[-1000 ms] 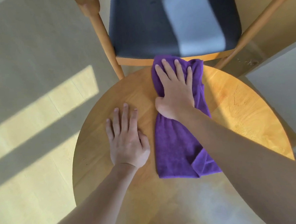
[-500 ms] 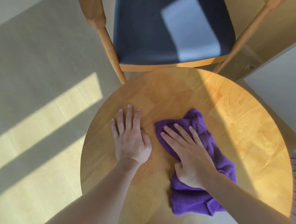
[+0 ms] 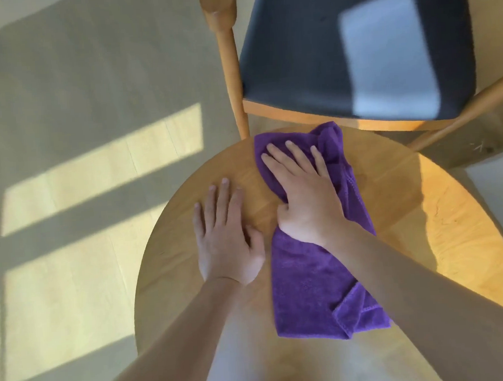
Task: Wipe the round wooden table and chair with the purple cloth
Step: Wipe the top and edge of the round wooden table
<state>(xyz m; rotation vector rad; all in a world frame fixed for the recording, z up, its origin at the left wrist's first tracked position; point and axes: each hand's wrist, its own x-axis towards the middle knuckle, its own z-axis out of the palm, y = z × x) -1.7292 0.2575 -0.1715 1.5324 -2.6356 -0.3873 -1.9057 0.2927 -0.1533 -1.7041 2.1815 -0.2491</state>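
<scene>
Toward twelve o'clock on the table [image 3: 441, 226], the right hand [image 3: 300, 187] presses the purple cloth [image 3: 309, 281] flat-fingered to scrub, while the left hand [image 3: 226, 236], grip released, braces alongside.

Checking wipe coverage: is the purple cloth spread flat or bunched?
Mostly spread: the purple cloth lies long under the right hand, one corner folded.

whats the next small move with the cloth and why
Probably draw the right hand back toward the body, dragging the cloth along. It lies flat on the cloth's far end, already at the far edge of the table by the chair. The left hand rests flat on the wood.
</scene>
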